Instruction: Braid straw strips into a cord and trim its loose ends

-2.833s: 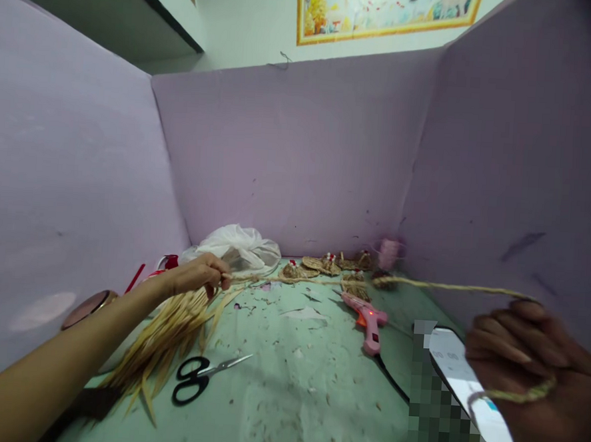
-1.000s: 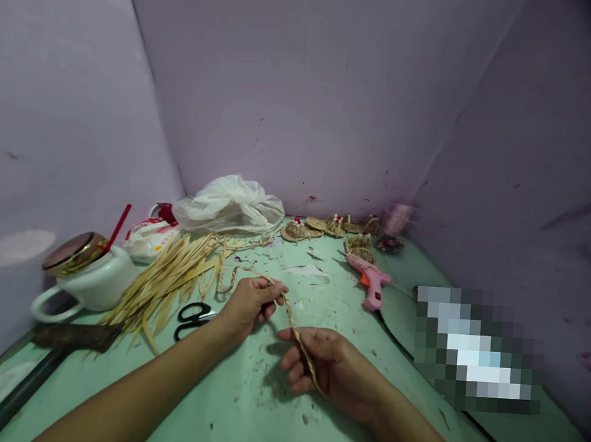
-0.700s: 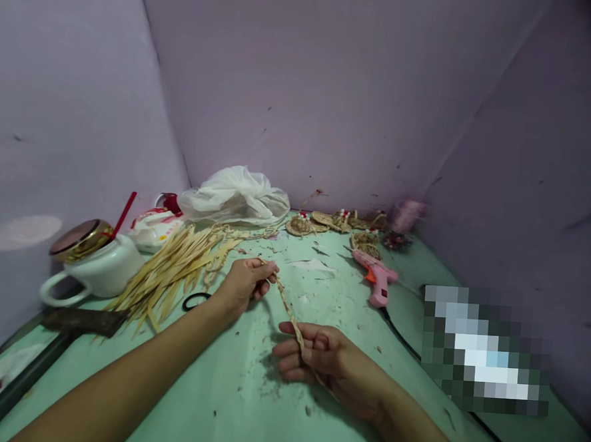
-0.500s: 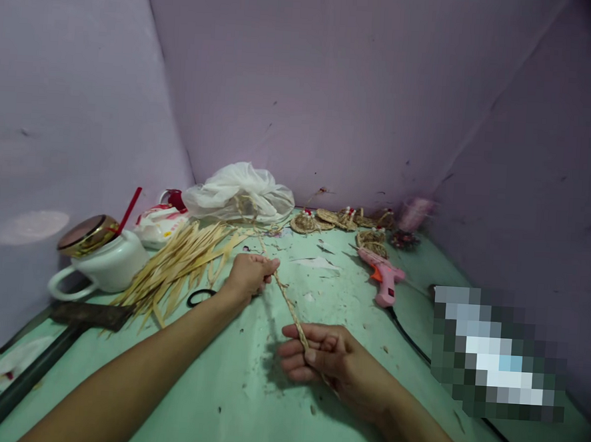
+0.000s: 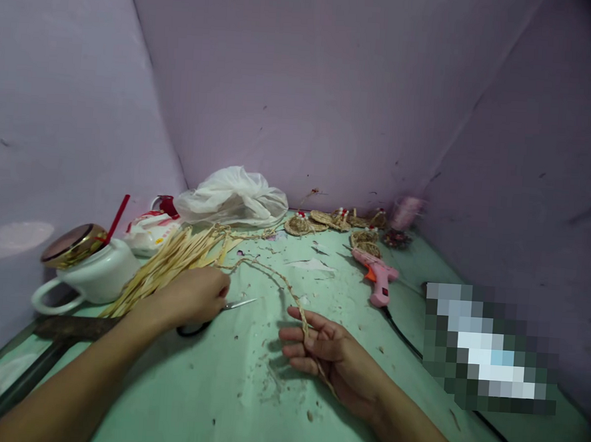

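Note:
My right hand (image 5: 325, 349) pinches a thin twisted straw cord (image 5: 277, 275) between thumb and index finger, its other fingers loosely apart. From there the cord arcs slackly away and left across the table, and its short tail lies over my right palm. At the left, my left hand (image 5: 201, 296) is closed over a pair of scissors; one blade (image 5: 241, 304) points right and the black handle (image 5: 192, 330) shows beneath the wrist. Its fingertips are mostly hidden. Behind that hand lies a bundle of dry straw strips (image 5: 165, 260).
A white mug (image 5: 99, 276) with a gold-rimmed lid and a hammer (image 5: 73, 329) stand left. At the back are a white plastic bag (image 5: 234, 197) and several small woven straw pieces (image 5: 298, 225). A pink glue gun (image 5: 382, 279) with a black cord lies right, near a blurred-out object (image 5: 492, 353).
My left hand has let go of the straw cord and moved left and nearer, onto the scissors. The cord has gone slack into a curve. My right hand still pinches it.

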### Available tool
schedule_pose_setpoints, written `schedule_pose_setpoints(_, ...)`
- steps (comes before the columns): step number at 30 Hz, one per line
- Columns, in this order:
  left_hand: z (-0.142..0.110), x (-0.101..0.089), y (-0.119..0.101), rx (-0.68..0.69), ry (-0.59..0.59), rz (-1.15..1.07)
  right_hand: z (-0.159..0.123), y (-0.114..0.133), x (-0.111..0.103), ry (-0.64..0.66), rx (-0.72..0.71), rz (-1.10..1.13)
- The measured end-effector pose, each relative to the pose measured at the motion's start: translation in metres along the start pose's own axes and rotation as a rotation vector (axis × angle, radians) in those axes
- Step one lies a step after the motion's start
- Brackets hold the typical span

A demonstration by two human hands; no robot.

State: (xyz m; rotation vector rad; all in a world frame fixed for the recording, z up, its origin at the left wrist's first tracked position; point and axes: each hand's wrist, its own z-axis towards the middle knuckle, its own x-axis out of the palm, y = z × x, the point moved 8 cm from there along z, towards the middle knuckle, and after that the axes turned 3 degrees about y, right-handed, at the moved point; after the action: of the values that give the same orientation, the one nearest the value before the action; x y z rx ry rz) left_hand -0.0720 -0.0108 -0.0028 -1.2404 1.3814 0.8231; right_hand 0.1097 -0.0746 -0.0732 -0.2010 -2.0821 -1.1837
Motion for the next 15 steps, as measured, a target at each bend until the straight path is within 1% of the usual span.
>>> schedule_pose_setpoints(2, -0.014, 0.006, 0.006, 0.004, 0.084, 0.158, -0.001, 0.001, 0.000, -0.023, -0.003, -0.009)
schedule_pose_setpoints(5, -0.025, 0.015, 0.006, 0.012, 0.126, 0.233, -0.001, 0.001, 0.002, -0.048, -0.011, -0.032)
schedule_pose_setpoints(8, -0.027, 0.020, 0.002, 0.010, 0.118, 0.285, 0.000, 0.005, 0.000, -0.083, -0.068, -0.054)
schedule_pose_setpoints(12, -0.025, 0.021, -0.001, 0.066, 0.089, 0.294, 0.000, 0.015, -0.010, -0.206, -0.170, -0.097)
schedule_pose_setpoints(15, -0.025, 0.021, 0.002, 0.076, 0.096, 0.247, 0.001, 0.018, -0.012, -0.215, -0.188, -0.068)
